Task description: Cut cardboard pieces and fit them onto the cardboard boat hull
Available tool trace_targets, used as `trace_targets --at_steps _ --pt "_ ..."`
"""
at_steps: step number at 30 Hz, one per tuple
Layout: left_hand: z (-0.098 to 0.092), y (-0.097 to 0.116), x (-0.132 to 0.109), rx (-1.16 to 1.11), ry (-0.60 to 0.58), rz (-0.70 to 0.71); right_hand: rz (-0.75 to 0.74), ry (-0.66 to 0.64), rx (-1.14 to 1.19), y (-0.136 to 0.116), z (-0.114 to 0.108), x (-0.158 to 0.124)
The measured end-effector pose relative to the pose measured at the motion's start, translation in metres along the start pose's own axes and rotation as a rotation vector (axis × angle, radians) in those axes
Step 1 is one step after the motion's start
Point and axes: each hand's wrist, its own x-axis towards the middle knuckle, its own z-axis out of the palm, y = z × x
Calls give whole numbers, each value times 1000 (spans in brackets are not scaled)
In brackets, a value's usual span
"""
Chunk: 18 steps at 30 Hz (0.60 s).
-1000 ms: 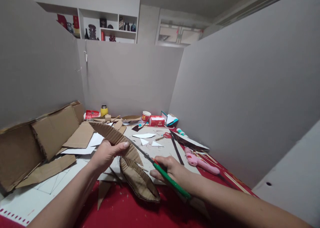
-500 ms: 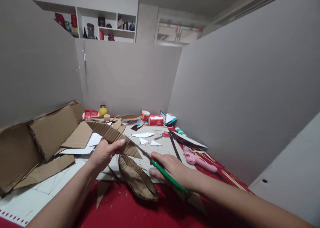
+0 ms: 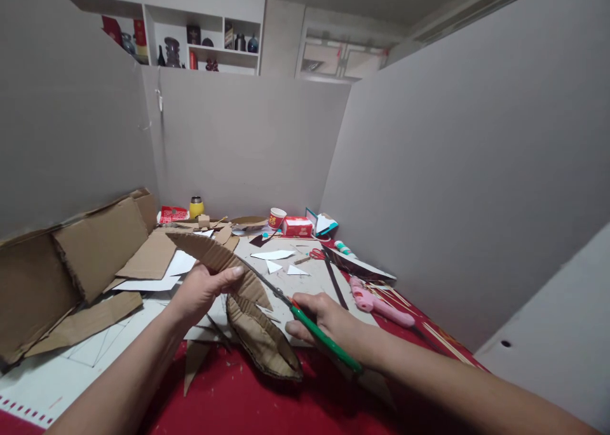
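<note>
My left hand (image 3: pixel 210 289) grips a curved, leaf-shaped piece of corrugated cardboard (image 3: pixel 204 249) between thumb and fingers, its long tip pointing up to the left. In my right hand (image 3: pixel 328 324) are green-handled scissors (image 3: pixel 324 338), their blades lying along the upper right edge of that cardboard. How far apart the blades are is hard to see. Below both hands, a hollow boat-shaped cardboard form (image 3: pixel 262 340) rests on the table, overlapped in view by the held piece's lower end.
Cardboard sheets and a box (image 3: pixel 100 244) fill the left side. A pink glue gun (image 3: pixel 379 305) and thin sticks (image 3: pixel 445 343) lie at right. White paper scraps (image 3: pixel 274 254), red scissors (image 3: pixel 316 253), a paper cup (image 3: pixel 276 218) and a yellow jar (image 3: pixel 196 207) are farther back.
The scissors have shifted slightly right and down along the cardboard's edge. A thin sliver now shows by the piece's lower end. My left hand keeps its hold.
</note>
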Motion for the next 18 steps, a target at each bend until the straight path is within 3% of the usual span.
trace_targets --at_steps 11,18 --pt "2 5 -1 26 16 27 32 -28 -222 -14 -11 2" --pt "2 3 -2 63 31 33 17 -4 -142 -5 -4 0"
